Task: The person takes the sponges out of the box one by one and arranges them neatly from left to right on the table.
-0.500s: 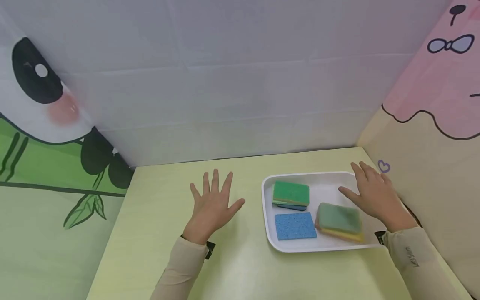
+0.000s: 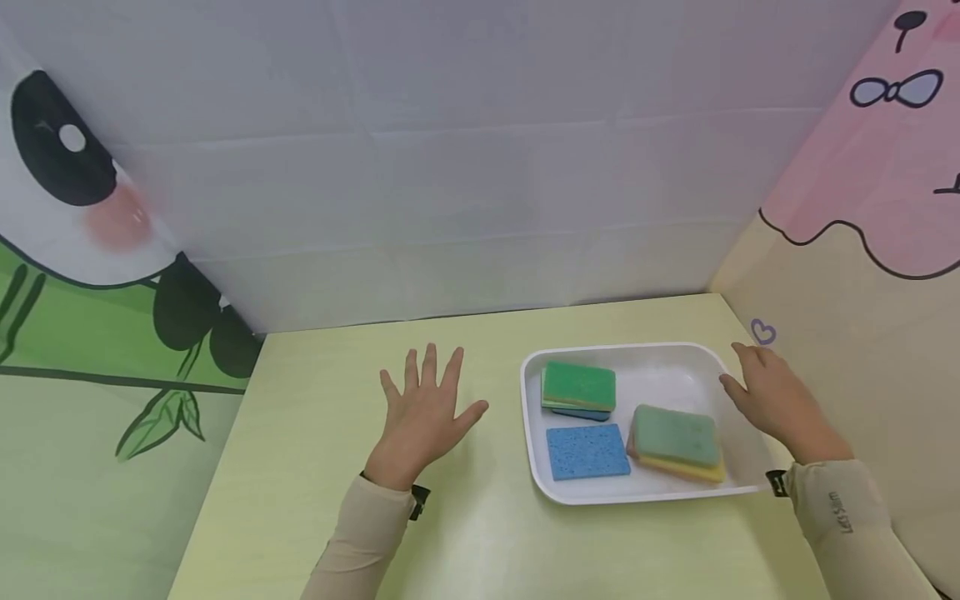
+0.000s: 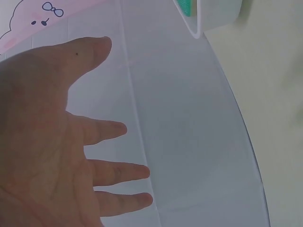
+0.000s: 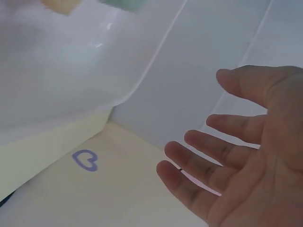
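My left hand (image 2: 422, 425) is spread over the table, left of a white tray (image 2: 531, 450), and holds nothing. In the left wrist view its palm (image 3: 42, 146) shows with the fingers apart. At the tray's right side is my right hand (image 2: 783, 412), also holding nothing; its fingers (image 4: 199, 189) look slightly bent in the right wrist view. Inside the tray, a green sponge (image 2: 579, 385) lies on other sponges at the back left. A flat blue sponge (image 2: 588, 452) lies in front of it. To the right, a sponge with a pale green top (image 2: 677, 435) rests on yellow and pinkish layers.
The pale yellow table (image 2: 300, 467) meets a white cloth wall (image 2: 465, 183) at the back. Cartoon-printed panels stand at both sides, the right panel (image 2: 862, 333) close to my right hand. Table surface stretches left and in front of the tray.
My right hand has moved right, from over the tray's right part to its right edge. My left hand holds its spread pose, and the sponges stay where they were.
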### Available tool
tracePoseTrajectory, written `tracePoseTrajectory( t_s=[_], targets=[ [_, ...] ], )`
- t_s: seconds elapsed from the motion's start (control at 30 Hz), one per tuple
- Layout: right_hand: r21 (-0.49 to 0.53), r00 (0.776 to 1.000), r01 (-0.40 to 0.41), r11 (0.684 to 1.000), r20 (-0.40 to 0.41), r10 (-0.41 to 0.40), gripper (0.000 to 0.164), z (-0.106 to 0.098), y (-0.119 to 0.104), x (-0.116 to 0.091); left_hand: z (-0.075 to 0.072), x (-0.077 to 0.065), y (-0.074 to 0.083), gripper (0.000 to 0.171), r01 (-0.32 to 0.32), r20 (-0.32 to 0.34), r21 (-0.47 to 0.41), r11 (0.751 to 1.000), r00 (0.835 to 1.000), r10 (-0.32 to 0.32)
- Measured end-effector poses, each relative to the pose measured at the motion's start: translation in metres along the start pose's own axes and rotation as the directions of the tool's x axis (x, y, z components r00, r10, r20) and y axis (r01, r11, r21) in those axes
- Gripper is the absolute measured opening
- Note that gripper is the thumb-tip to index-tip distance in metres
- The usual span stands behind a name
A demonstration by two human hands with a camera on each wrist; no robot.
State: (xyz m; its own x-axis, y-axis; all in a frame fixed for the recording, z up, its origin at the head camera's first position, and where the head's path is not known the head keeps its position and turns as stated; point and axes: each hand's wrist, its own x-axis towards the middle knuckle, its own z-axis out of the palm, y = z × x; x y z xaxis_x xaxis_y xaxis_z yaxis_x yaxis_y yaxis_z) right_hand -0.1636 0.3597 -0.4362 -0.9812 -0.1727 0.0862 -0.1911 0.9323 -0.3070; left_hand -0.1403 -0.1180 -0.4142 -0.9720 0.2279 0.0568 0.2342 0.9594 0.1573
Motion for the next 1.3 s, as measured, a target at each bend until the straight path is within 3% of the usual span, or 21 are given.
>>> tracePoseTrajectory(
  t_s=[0.2,0.5,0.73,0.93,1.3],
  targets=[
    [-0.015,0.996,-0.031,0.999,0.079,0.032,0.05,0.006,0.013,-0.004,0.005,0.0,-0.001,0.083,0.003,0.009,-0.012,1.0,1.0,-0.003],
    [-0.072,0.996,0.025,0.997,0.082,-0.019,0.036,0.015,0.026,-0.008,0.008,0.001,0.001,0.081,-0.009,0.022,-0.059,0.998,1.0,0.01],
    [-0.026,0.994,0.02,0.999,0.108,-0.017,0.021,0.02,0.034,-0.01,0.012,0.005,0.005,0.077,-0.065,0.029,-0.069,0.996,0.997,0.067],
    [-0.004,0.994,-0.012,1.0,0.112,0.012,0.021,0.022,0.037,-0.009,0.017,0.01,0.009,0.074,-0.076,0.05,-0.081,0.994,0.996,0.08],
    [0.007,0.989,-0.052,0.999,0.142,0.05,0.025,0.022,0.036,-0.011,0.03,0.039,0.026,0.062,-0.214,-0.005,-0.055,0.975,0.977,0.214]
  ],
)
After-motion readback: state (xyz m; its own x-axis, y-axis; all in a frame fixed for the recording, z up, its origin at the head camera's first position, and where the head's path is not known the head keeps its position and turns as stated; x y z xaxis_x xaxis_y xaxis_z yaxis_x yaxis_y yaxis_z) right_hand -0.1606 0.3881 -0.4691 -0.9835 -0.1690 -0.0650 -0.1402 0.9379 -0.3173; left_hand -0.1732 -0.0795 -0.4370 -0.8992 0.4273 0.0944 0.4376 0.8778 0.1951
